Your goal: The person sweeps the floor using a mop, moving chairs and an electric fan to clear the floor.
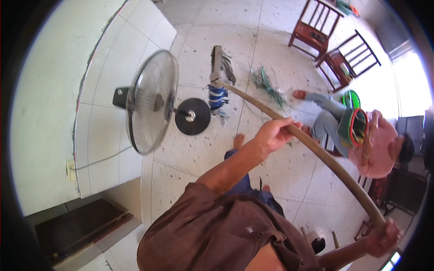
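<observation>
Both my hands grip the long wooden handle of a mop (334,165), which slants across the view from lower right to upper middle. My left hand (276,134) is closed around the middle of the handle. Toward its lower right end, my right hand (383,238) is wrapped around the wood. At the far end, the mop's head (219,92), a wooden bar with grey and blue-and-white cloth strips, lies on the tiled floor. It rests just right of the round black base (193,116) of a standing fan.
The fan's cage (153,101) stands at left by a tiled wall, its cord running to a socket (71,170). Green strands (268,86) lie on the floor. A seated person (377,149) at right holds a green, red-rimmed basket (353,127). Two wooden chairs (312,38) stand behind.
</observation>
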